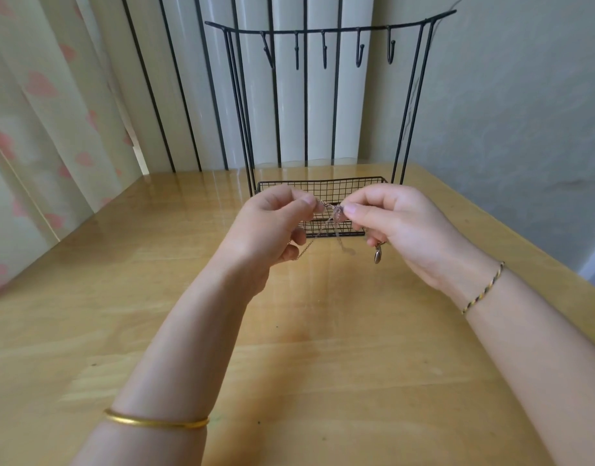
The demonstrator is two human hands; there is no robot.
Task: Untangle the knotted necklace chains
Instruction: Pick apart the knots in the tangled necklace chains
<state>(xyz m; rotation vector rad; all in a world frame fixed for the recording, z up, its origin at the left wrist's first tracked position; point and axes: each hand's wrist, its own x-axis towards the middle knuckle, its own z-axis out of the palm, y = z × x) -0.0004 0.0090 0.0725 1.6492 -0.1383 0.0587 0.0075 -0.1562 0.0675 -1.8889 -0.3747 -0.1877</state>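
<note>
Thin tangled necklace chains [332, 213] hang between my two hands, raised above the wooden table [289, 348]. My left hand [269, 227] pinches the chains at their left end between thumb and forefinger. My right hand [390, 223] pinches the knot from the right. Loose strands droop below the knot. One strand runs down from my left hand toward the table. A small oval pendant [377, 256] dangles under my right hand.
A black wire jewellery stand [323, 30] with several hooks on its top bar and a mesh basket [326, 190] at its base stands just behind my hands. Curtains hang at the left, a wall at the right. The table's right edge runs close by my right forearm.
</note>
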